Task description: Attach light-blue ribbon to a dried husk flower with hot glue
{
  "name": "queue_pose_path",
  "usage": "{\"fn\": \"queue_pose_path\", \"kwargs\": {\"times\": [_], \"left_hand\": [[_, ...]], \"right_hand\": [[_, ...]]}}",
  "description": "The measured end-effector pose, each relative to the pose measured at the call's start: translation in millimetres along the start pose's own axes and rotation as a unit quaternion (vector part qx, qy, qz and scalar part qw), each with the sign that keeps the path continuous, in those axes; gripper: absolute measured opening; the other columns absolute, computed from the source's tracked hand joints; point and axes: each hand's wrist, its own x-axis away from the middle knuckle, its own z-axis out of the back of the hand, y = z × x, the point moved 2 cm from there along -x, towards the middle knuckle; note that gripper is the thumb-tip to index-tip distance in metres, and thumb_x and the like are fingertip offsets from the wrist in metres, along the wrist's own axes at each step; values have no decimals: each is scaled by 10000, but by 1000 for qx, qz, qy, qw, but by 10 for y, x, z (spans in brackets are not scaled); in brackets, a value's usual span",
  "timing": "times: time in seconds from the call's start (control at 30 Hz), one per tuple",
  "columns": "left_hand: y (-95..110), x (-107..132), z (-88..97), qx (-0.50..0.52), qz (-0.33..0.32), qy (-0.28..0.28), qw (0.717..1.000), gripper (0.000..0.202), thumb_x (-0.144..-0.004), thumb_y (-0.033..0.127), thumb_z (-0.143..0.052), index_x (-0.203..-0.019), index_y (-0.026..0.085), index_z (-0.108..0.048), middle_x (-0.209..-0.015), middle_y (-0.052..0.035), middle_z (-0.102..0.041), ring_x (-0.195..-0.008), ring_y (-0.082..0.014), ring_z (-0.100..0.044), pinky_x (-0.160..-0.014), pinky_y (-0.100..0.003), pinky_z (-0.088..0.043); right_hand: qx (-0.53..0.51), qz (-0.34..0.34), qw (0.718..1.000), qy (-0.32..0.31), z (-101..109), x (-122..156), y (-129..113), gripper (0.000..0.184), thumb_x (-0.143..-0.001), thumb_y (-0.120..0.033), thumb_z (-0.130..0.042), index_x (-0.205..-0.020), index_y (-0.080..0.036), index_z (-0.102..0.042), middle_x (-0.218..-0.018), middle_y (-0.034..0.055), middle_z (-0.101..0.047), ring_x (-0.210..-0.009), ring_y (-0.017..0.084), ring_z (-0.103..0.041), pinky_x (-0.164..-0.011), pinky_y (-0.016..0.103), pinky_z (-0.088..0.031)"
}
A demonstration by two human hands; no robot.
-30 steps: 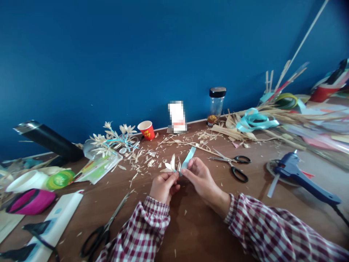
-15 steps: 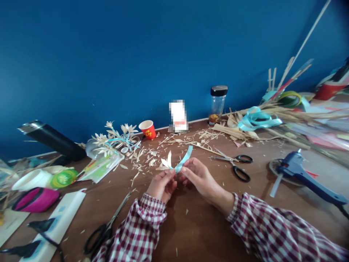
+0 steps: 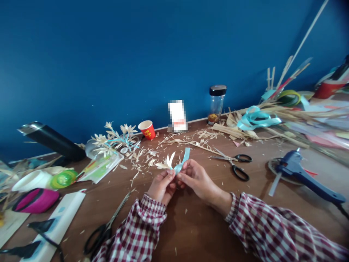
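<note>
Both hands meet above the middle of the table. My left hand (image 3: 163, 183) is closed, pinching the base of a pale cream flower (image 3: 167, 162) whose narrow petals point up and to the left. A light blue ribbon (image 3: 185, 156) runs from the flower's base and its free end stands up. My right hand (image 3: 195, 178) is closed on this ribbon with thumb and fingers, close beside the left fingertips. The flower's stem is hidden behind the fingers.
Scissors (image 3: 234, 162) lie right of the hands, another pair (image 3: 105, 229) by the left sleeve. A blue glue gun (image 3: 302, 174) sits at right, a power strip (image 3: 62, 214) at left. Behind stand finished flowers (image 3: 114, 140), a red paper cup (image 3: 147, 130) and a glass jar (image 3: 216, 105).
My right hand has shifted slightly left, nearer my left fingers. The ribbon's free end has swung left and stands more upright; the flower has turned slightly.
</note>
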Motion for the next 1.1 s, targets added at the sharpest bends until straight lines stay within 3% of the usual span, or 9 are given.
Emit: {"fn": "queue_pose_path", "kwargs": {"times": [0.13,0.3,0.6,0.83,0.97,1.1], "left_hand": [[-23,-3,-38,-18,-22,-14,999,263,-633,295,-788,-715,103,-628,-600,-8,-613,-501,-65,-540,-478,-160,-457],[-13,-10,-24,-3,-6,38,999,319,-569,328,-824,-662,103,-617,-558,5,-581,-506,-64,-558,-415,-107,-424],[7,-10,-8,-14,-26,52,998,276,-586,252,-816,-695,120,-600,-580,33,-568,-493,-37,-537,-420,-87,-439],[8,11,-44,-36,-19,97,995,200,-631,205,-782,-709,117,-621,-562,31,-569,-452,-33,-510,-396,-98,-439],[23,27,-72,-26,-19,122,992,122,-672,165,-744,-724,131,-639,-567,32,-574,-433,-29,-502,-391,-100,-440],[26,18,-58,-24,-17,133,991,138,-649,164,-764,-716,123,-650,-544,35,-564,-426,-24,-495,-398,-93,-439]], "right_hand": [[-7,-2,1000,2,-13,-1,3,394,-666,-362,-732,-804,-217,-392,-620,-71,-564,-527,79,-559,-530,224,-437],[-31,-4,999,25,7,-5,4,384,-653,-336,-745,-795,-216,-409,-609,-75,-558,-531,76,-553,-528,219,-448],[-37,-6,999,30,8,0,-16,401,-628,-349,-766,-782,-202,-427,-612,-67,-571,-547,74,-554,-542,207,-443],[-23,1,999,46,39,-27,-19,369,-636,-338,-752,-779,-205,-439,-625,-68,-531,-567,78,-532,-558,212,-433],[54,57,996,49,63,-28,-38,250,-718,-316,-671,-810,-219,-460,-653,-60,-507,-546,83,-477,-519,219,-418],[203,138,966,76,76,19,-101,95,-777,-258,-590,-851,-224,-541,-756,-13,-560,-622,112,-510,-549,236,-414]]}}
